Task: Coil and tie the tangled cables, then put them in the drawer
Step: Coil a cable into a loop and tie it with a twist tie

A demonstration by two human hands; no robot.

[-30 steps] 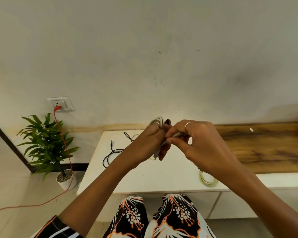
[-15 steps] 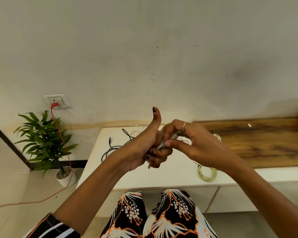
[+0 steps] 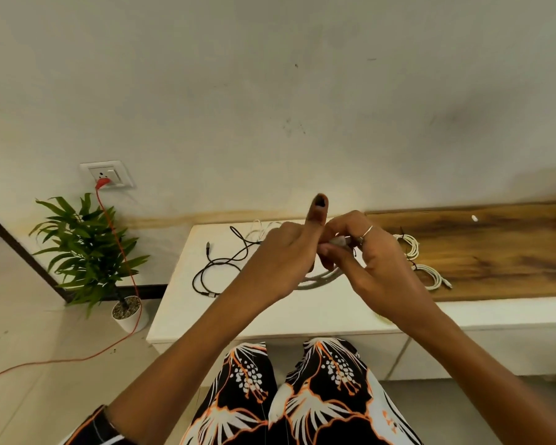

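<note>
My left hand (image 3: 286,255) holds a coiled white cable (image 3: 318,279) above the white cabinet top (image 3: 206,313), thumb pointing straight up. My right hand (image 3: 373,261) pinches the cable's grey plug end (image 3: 339,241) right beside that thumb. A loose black cable (image 3: 219,268) lies on the white top to the left. Thin white wires (image 3: 264,229) lie behind my left hand. Two tied white cable coils (image 3: 410,247) (image 3: 434,276) rest on the wooden top. The drawer fronts (image 3: 482,354) below are closed.
The wooden counter (image 3: 501,252) runs to the right. A potted plant (image 3: 90,252) stands on the floor at left. A red cord (image 3: 122,271) hangs from the wall socket (image 3: 106,175) and trails over the floor. My patterned knees (image 3: 289,396) are under the cabinet edge.
Both hands stayed together on the white cable. My left thumb went from pressed on the coil to pointing up, and the coil now hangs below the hands.
</note>
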